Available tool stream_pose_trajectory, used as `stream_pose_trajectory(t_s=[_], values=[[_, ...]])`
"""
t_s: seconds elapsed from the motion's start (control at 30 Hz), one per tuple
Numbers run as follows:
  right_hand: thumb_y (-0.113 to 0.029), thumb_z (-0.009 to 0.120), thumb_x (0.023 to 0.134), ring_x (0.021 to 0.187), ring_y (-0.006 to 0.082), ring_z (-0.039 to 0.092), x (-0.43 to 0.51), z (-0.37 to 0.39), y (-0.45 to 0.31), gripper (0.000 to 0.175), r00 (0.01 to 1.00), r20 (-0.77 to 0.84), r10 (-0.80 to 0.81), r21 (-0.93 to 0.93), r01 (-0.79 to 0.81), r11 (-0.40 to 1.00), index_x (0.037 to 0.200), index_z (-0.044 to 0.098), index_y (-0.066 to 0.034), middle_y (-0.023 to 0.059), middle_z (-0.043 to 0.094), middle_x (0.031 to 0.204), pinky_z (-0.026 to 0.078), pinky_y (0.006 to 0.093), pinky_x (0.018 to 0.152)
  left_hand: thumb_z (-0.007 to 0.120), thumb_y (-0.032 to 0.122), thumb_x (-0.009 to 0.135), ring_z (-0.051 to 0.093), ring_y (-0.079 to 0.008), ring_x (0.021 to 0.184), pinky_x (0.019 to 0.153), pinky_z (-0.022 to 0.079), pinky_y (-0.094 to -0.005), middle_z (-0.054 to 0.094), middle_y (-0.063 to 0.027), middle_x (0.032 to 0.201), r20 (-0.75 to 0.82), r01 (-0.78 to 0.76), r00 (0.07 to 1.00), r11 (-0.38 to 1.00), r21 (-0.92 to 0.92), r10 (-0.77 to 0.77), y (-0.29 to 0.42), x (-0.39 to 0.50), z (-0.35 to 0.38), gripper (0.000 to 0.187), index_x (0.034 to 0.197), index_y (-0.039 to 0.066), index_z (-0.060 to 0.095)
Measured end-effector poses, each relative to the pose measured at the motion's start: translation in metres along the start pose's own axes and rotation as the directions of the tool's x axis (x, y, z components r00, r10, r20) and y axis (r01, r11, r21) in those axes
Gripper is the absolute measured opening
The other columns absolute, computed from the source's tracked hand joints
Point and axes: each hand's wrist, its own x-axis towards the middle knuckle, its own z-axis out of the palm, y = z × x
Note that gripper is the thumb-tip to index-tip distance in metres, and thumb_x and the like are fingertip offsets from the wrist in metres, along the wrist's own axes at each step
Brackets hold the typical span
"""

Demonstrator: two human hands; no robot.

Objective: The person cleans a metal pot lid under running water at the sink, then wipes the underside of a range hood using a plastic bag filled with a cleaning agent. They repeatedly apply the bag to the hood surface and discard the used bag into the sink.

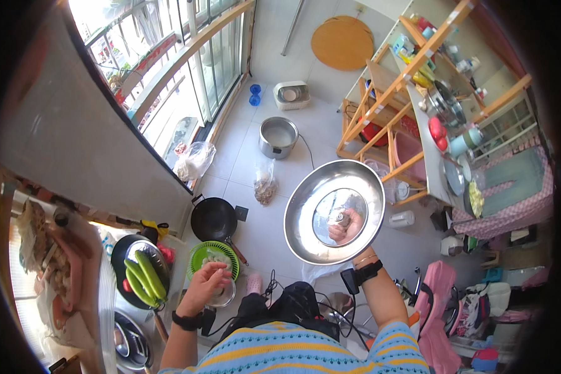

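My right hand [345, 227] grips the knob of a large pot lid [304, 219] from beneath. The lid has a wide shiny metal rim and a glass centre, and through the glass I see my fingers. The lid's inner side faces up. To the left, my left hand [209, 286] is held with loosely bent fingers and nothing in it. Below and beyond it is a green plastic colander basket [197, 255] with a clear bag of pale pieces [216, 256] inside. A clear round bowl or lid [225, 295] shows beside that hand, partly hidden.
A black wok [212, 217], a bag of brown dried food [264, 187] and a corded steel pot [278, 135] stand on the tiled floor. At left, long green vegetables [145, 280] lie on a black pan. A wooden shelf rack [402, 77] and pink chair [437, 299] are at right.
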Motion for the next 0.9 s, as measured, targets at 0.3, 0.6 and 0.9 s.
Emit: stream_pose_trajectory(t_s=[0.3,0.6,0.9], values=[[-0.035,0.050,0.097,0.045,0.0113,0.035,0.177,0.029,-0.096,0.027,0.998,-0.033,0.055,-0.363,-0.063,0.930,0.088,0.052,-0.0090,0.0019,0.042,0.059,0.031,0.0256,0.044,0.058,0.027,0.103,0.070,-0.0182,0.091,0.078,0.057,-0.0300,0.070,-0.0092,0.107,-0.451,0.153,0.821,0.895,-0.419,-0.351,-0.161,0.133,-0.046,0.032,0.128,0.006,0.058],[-0.031,0.051,0.095,0.048,0.0102,0.032,0.392,-0.015,0.011,0.024,0.718,-0.070,0.692,-0.667,-0.549,0.503,0.081,0.049,-0.0112,0.0000,0.038,0.060,0.027,0.0248,0.044,0.059,0.028,0.097,0.061,-0.0193,0.091,0.078,0.054,-0.0387,0.064,-0.0049,0.103,-0.444,0.096,0.170,0.463,-0.881,-0.880,-0.464,0.162,-0.022,0.026,0.117,0.012,0.059],[-0.022,0.047,0.097,0.053,0.0085,0.026,0.455,-0.085,0.203,0.019,0.538,-0.266,0.800,-0.692,-0.684,0.230,0.082,0.048,-0.0094,-0.0025,0.035,0.065,0.022,0.0255,0.051,0.065,0.027,0.092,0.055,-0.0307,0.102,0.083,0.053,-0.0501,0.054,-0.0169,0.117,-0.603,0.363,0.044,0.575,-0.733,-0.796,-0.755,0.164,-0.078,0.046,0.129,0.005,0.049]])
